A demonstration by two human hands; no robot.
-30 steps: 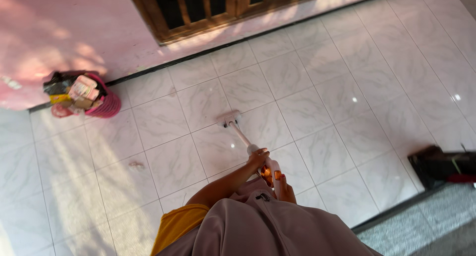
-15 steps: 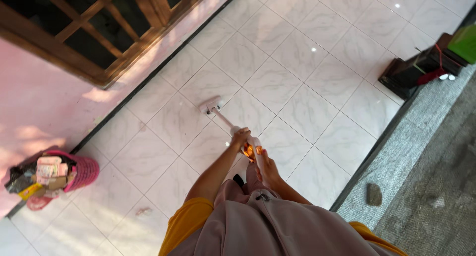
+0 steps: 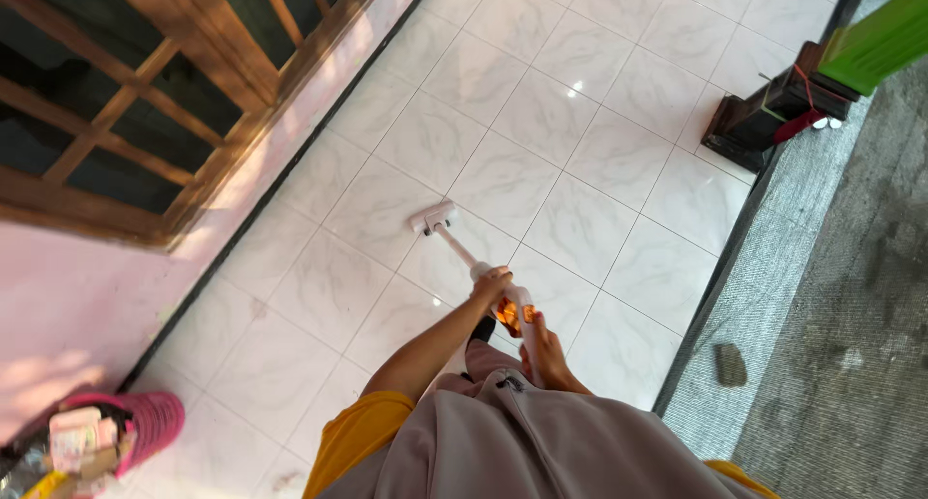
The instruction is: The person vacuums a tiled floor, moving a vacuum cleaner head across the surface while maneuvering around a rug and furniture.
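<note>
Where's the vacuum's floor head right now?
In the head view, the white floor head sits on the white tiled floor ahead of the left hand, between the pink wall and the dark stand.

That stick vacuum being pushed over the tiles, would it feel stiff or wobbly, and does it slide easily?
The vacuum probably feels stiff: its thin tube runs straight from the hands to the flat head. It likely glides easily, since the tiles look smooth and glossy. Both the left hand and right hand grip it, so the top may be fairly heavy.
</note>
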